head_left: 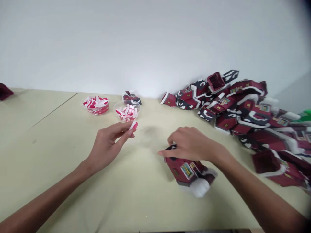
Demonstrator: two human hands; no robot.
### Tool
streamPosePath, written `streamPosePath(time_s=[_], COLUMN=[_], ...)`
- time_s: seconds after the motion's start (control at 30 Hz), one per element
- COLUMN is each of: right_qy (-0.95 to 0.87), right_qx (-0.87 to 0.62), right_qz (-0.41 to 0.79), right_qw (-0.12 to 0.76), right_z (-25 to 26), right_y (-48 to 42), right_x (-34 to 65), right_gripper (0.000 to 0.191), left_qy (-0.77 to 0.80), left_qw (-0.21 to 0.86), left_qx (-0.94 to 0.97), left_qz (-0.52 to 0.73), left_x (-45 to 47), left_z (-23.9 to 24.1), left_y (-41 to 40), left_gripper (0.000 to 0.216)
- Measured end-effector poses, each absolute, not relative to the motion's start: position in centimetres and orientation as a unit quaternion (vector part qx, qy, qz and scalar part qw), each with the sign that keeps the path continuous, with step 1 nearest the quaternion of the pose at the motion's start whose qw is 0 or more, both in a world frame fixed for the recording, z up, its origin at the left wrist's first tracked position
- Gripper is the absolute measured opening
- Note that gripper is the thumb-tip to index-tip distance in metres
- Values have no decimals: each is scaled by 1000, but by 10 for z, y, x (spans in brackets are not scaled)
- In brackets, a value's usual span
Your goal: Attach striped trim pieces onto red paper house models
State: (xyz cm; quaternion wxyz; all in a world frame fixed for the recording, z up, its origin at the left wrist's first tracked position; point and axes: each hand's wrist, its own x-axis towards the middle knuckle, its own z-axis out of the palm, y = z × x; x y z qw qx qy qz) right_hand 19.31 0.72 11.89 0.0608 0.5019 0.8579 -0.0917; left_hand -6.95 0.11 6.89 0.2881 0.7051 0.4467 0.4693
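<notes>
My left hand (pixel 107 145) pinches a small red-and-white strip (pixel 133 125) between thumb and fingertips, above the table and just in front of the clear bowls. My right hand (pixel 189 144) grips a maroon toy house (pixel 181 170) from above, fingers over its dark upper part. The house is tilted, with a bright picture on its wall and a fluffy white lump at its lower end. My fingers hide part of its top. A gap of table separates the strip from the house.
A bowl (pixel 98 110) and a second clear bowl (pixel 123 116) hold many red-and-white pieces. Behind them lies another house (pixel 132 96). A large heap of similar houses (pixel 243 110) fills the right side. A dark red object (pixel 5 91) sits at the far left, on the pale table (pixel 60 155).
</notes>
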Motion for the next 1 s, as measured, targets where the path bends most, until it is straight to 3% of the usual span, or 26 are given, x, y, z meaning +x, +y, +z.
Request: streamPosePath(time_s=[0.07,0.13,0.27,0.47,0.53,0.63,0.77,0.87,1.0], right_qy=[833,811,786,786,789,771,641,556,505], right_qx=[523,545,586,588,581,512,389,358,329], right_qz=[-112,-143,-163,-189,-192,-284,-489,-528,-544], right_qw=[140,160,111,14,-57,-251,-446,-534,-584], right_z=[110,96,77,74,73,69,59,49,38], right_y=[19,32,48,38,30,22,19,20,18], right_x=[176,163,152,164,172,181,182,177,167], right_gripper=[54,52,67,70,62,35,47,39,28], left_qy=[448,446,459,473,458,433,404,381,385], left_qw=[307,318,341,466,529,597,628,651,621], left_qx=[714,727,723,637,593,526,491,472,476], left_qz=[441,414,387,391,398,424,449,455,490], left_x=[-67,-66,-65,-55,-49,-41,-28,-18,-7], left_z=[70,72,75,68,61,50,45,48,49], left_y=[1,2,2,3,7,14,19,18,18], left_gripper=[29,30,31,29,29,28,28,23,24])
